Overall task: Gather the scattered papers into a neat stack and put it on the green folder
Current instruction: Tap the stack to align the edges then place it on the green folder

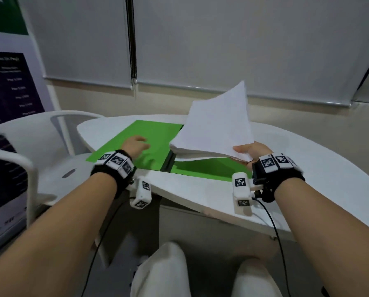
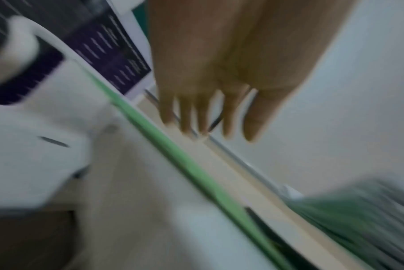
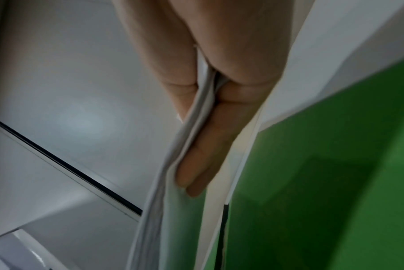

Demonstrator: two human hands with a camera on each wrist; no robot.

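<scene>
A stack of white papers [image 1: 215,127] hangs tilted above the right half of the open green folder [image 1: 136,133], its far corner raised. My right hand [image 1: 252,151] pinches the stack's near right corner, thumb on top, fingers [image 3: 203,160] underneath, the paper edges [image 3: 187,146] between them. My left hand [image 1: 136,144] hovers over the folder's left half with straight fingers [image 2: 203,117], holding nothing; that view is blurred. The folder [image 3: 323,164] lies flat on the white table [image 1: 297,151], with a dark spine strip in its middle.
A white plastic chair [image 1: 29,146] stands at the left beside the table. A dark poster [image 1: 5,86] leans on the left wall. Closed blinds [image 1: 200,39] hang behind the table. My knees show below the table's near edge [image 1: 200,202].
</scene>
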